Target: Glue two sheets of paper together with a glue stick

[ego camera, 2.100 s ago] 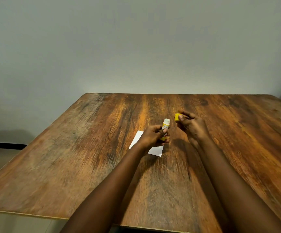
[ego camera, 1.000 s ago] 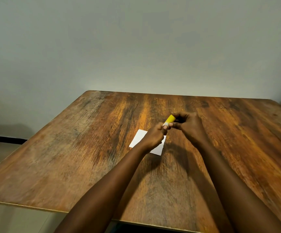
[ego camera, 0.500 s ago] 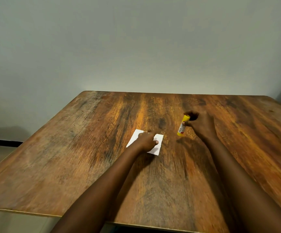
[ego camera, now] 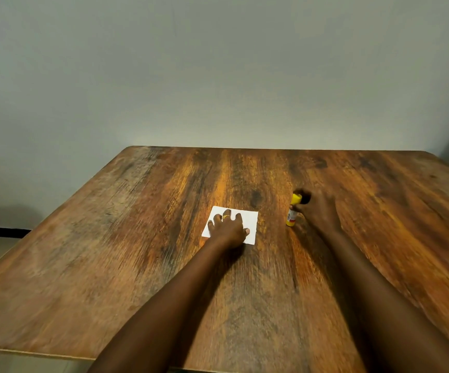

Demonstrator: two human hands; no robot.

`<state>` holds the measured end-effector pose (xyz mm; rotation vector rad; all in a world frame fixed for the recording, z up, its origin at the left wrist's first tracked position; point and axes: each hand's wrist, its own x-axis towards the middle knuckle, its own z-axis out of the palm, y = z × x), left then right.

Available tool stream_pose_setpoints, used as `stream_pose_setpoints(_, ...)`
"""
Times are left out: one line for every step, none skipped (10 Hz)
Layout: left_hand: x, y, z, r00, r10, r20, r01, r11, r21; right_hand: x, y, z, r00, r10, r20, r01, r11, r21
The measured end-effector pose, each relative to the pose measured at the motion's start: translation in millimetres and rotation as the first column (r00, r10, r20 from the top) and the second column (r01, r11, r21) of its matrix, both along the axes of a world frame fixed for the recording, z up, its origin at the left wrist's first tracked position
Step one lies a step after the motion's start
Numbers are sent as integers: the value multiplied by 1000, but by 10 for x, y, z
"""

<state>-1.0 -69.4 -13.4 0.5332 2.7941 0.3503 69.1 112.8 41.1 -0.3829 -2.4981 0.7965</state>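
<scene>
Small white rectangular paper sheet (ego camera: pixel 247 220) lay flat mid-desk on the worn, streaky brown wood-grain desk (ego camera: pixel 110 251). Left hand (ego camera: pixel 227 229) rested on it, fingers spread apart, palm down. Right hand (ego camera: pixel 317 211) was clamped around the capped yellow-and-white cylindrical glue stick (ego camera: pixel 292 214), upright, base touching the desk, just right of the sheet. Label print too blurred to read.

A plain indoor room is shown — which kind cannot be told: a worn wooden table (ego camera: pixel 142 238) is set against a bare grey wall (ego camera: pixel 218 71).
</scene>
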Motion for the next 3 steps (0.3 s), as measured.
stream_pose_setpoints(-37,-14,-1,999,35,-23,-34,997,62,-14,-14,-2,1000,5,9,-5,1000,-4)
stream_pose_setpoints(-25,-45,25,995,88,-36,-81,982,170,-13,-44,12,1000,3,21,-2,1000,-25)
stream_pose_setpoints(-29,-57,57,993,98,-62,-84,977,197,3,-71,33,999,-4,50,8,996,-91)
